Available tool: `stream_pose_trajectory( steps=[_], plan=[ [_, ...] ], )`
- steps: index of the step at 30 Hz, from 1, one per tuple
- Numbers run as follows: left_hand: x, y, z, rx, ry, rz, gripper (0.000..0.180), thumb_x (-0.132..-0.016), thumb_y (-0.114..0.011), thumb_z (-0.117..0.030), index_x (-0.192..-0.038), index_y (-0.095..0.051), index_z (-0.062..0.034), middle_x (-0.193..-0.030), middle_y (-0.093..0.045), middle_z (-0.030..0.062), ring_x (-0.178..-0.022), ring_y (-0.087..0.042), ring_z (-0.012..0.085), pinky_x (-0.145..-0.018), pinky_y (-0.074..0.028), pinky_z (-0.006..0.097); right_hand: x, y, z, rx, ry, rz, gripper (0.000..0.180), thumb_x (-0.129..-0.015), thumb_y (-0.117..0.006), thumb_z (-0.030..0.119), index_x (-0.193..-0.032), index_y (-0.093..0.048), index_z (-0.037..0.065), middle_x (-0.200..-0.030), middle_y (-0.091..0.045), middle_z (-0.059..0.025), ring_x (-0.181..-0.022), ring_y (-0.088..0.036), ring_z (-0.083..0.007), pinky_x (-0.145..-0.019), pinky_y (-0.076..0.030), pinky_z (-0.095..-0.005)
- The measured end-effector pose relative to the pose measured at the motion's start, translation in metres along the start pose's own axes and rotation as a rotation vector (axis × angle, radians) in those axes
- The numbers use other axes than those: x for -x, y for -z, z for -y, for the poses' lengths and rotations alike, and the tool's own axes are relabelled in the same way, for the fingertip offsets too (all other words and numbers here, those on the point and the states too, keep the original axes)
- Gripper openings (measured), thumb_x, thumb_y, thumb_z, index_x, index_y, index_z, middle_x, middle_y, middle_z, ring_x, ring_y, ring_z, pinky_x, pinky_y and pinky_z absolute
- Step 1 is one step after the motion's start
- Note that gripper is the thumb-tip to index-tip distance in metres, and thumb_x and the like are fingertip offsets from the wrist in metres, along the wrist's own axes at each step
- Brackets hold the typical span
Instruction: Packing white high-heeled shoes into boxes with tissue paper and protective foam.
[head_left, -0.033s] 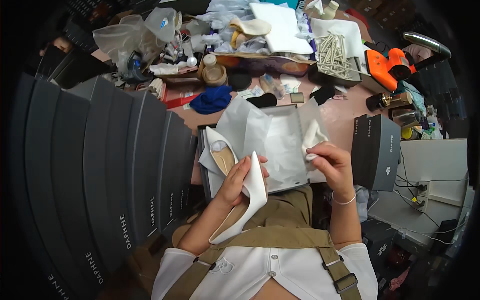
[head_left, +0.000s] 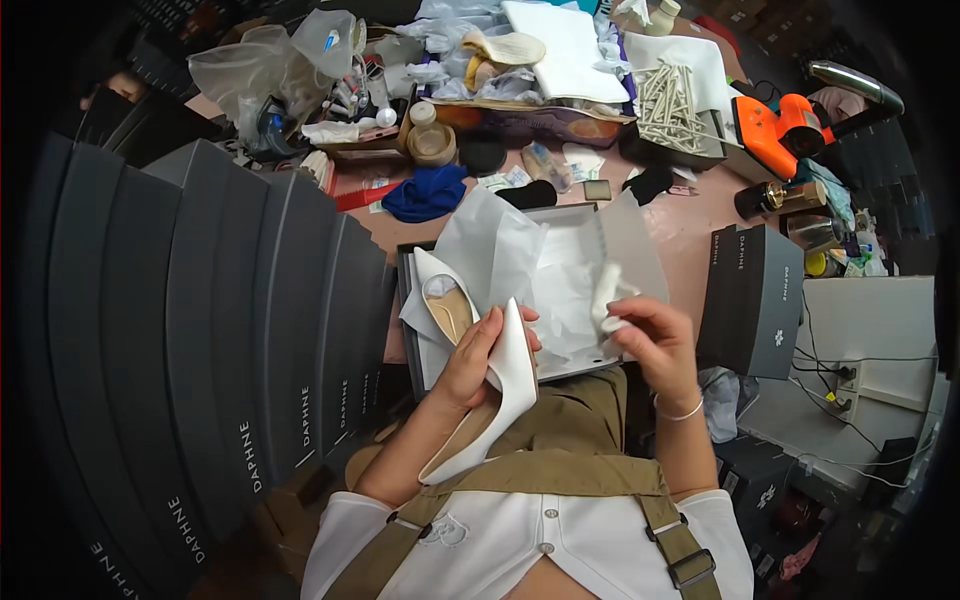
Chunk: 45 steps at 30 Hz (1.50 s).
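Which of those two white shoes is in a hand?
The white shoe nearer the person, held in the left hand; the other shoe lies farther away in the open box.

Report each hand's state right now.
Left hand: closed, holding a white pointed shoe.
Right hand: closed, pinching a white cloth-like piece.

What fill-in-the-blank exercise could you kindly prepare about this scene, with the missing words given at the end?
1. The left hand holds a white shoe, and the number of shoes lying in the open box is ____.
2. The soft piece in the right hand has the colour ____.
3. The crumpled cloth beside the red object is coloured ____.
4. The orange device is to the ____ of the thin sticks.

Missing words: one; white; blue; right.
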<state>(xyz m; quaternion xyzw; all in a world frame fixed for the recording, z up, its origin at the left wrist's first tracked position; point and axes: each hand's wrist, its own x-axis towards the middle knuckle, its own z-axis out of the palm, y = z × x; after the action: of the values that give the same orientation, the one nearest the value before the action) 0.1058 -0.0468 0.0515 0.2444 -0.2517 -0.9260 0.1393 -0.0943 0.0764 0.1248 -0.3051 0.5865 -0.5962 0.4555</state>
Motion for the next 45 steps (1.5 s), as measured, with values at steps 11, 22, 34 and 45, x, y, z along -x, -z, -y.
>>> stream_pose_trajectory(
  steps=[11,22,34,45],
  plan=[
    [0.036,-0.010,0.002,-0.215,-0.104,-0.004,0.049,-0.103,-0.030,-0.040,-0.123,-0.047,0.0011,-0.091,-0.060,0.0094,-0.076,-0.061,0.0139,-0.069,-0.051,0.026,0.055,-0.091,-0.017,0.717,0.583,0.086,0.027,-0.074,-0.074,0.005,-0.100,-0.066,0.003,-0.081,-0.060,-0.0054,-0.067,-0.055,-0.0191,-0.058,-0.046,-0.0305],
    [0.048,-0.024,0.002,-0.300,-0.174,0.008,0.046,-0.104,-0.029,-0.036,-0.124,-0.048,0.0007,-0.094,-0.059,0.0051,-0.086,-0.056,0.0097,-0.079,-0.045,0.023,0.038,-0.093,-0.012,0.844,0.713,0.047,0.028,-0.072,-0.065,0.002,-0.100,-0.064,0.002,-0.082,-0.056,-0.0057,-0.069,-0.054,-0.0218,-0.061,-0.045,-0.0321],
    [0.048,-0.035,0.002,-0.356,-0.238,-0.010,0.048,-0.104,-0.028,-0.037,-0.123,-0.050,0.0006,-0.091,-0.057,0.0039,-0.085,-0.054,0.0091,-0.080,-0.043,0.023,0.029,-0.090,-0.008,0.814,0.768,0.058,0.028,-0.070,-0.066,0.001,-0.098,-0.063,0.002,-0.082,-0.055,-0.0066,-0.067,-0.054,-0.0217,-0.059,-0.045,-0.0317],
    [0.047,-0.021,0.004,-0.265,-0.105,-0.054,0.047,-0.104,-0.030,-0.038,-0.123,-0.049,0.0000,-0.090,-0.059,0.0048,-0.086,-0.057,0.0102,-0.077,-0.046,0.023,0.033,-0.085,-0.007,0.910,0.707,0.134,0.025,-0.070,-0.063,0.007,-0.095,-0.062,0.004,-0.076,-0.052,-0.0049,-0.068,-0.054,-0.0226,-0.061,-0.044,-0.0344]
  ],
)
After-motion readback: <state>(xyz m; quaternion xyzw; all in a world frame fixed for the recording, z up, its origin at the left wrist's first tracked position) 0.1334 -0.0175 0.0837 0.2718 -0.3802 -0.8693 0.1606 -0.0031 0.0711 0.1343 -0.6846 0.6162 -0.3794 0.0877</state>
